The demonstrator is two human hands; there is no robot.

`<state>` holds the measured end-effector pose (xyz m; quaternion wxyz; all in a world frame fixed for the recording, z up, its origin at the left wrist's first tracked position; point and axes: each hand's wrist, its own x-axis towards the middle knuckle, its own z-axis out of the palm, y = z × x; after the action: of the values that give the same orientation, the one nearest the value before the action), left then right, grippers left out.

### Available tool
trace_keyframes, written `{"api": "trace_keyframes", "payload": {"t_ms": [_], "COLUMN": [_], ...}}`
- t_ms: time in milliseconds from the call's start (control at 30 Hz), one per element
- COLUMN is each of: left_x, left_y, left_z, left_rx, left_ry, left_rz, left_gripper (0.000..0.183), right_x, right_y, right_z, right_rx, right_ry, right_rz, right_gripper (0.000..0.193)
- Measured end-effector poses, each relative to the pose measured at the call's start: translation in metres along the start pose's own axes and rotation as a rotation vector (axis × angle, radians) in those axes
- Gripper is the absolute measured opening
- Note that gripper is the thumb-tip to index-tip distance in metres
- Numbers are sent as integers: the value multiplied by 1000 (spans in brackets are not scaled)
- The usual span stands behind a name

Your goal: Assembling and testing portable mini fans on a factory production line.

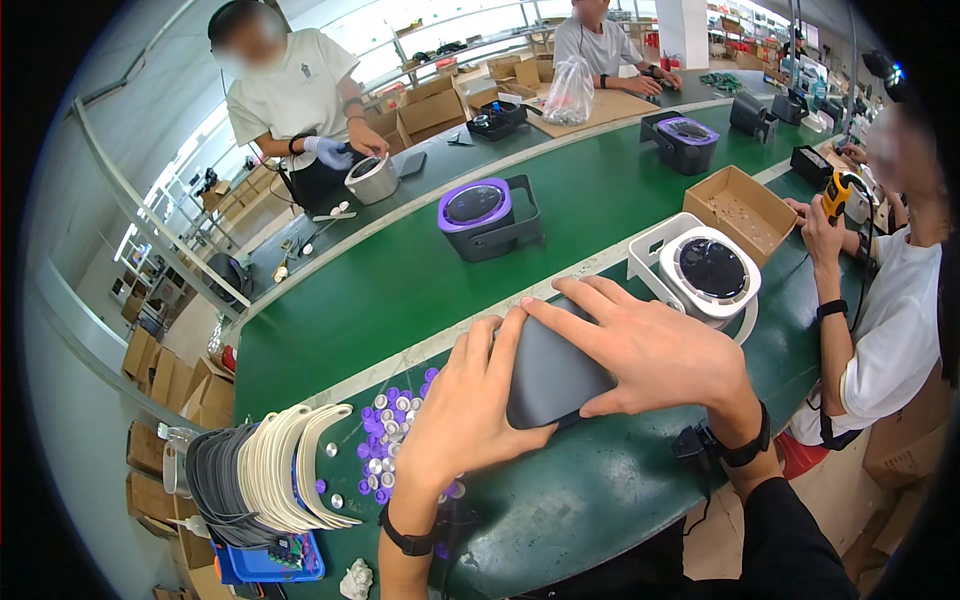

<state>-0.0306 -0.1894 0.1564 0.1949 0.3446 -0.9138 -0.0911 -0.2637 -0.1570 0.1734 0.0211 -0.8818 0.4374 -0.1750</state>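
A dark grey, smooth casing with rounded corners (555,365) sits between my two hands, just above or on the near green worktop. My left hand (465,400) grips its left side, thumb along the near edge and fingers over the far edge. On the other side, my right hand (650,350) holds it with fingers stretched across the top and thumb at the near corner. The casing's underside is hidden. Beside my left wrist lies a pile of purple and silver knobs (385,440). A white round-faced device with a bracket (710,275) stands just beyond my right hand.
Curved grey and cream brackets (275,470) are stacked left, by a blue tray (310,565). On the green belt (350,300) stand a purple-topped device (475,210) and another farther right (685,140). A cardboard box (740,210) lies right. Co-workers are across and to my right.
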Motion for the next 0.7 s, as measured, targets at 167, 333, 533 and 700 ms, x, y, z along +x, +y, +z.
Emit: {"api": "trace_keyframes", "payload": {"t_ms": [167, 333, 533, 700], "left_x": [-2, -1, -5, 37], "left_y": [1, 1, -34, -53], "left_z": [-1, -6, -46, -111], "left_rx": [8, -8, -259, -165], "left_ry": [-2, -24, -267, -422], "left_rz": [-9, -29, 89, -247], "left_gripper": [108, 110, 83, 59], "right_x": [1, 3, 7, -2], "right_y": [0, -9, -12, -4], "right_z": [4, 5, 7, -8], "right_rx": [10, -49, -87, -113], "right_ry": [5, -33, -86, -55], "right_rz": [3, 47, 26, 100], "right_gripper": [105, 111, 115, 106]}}
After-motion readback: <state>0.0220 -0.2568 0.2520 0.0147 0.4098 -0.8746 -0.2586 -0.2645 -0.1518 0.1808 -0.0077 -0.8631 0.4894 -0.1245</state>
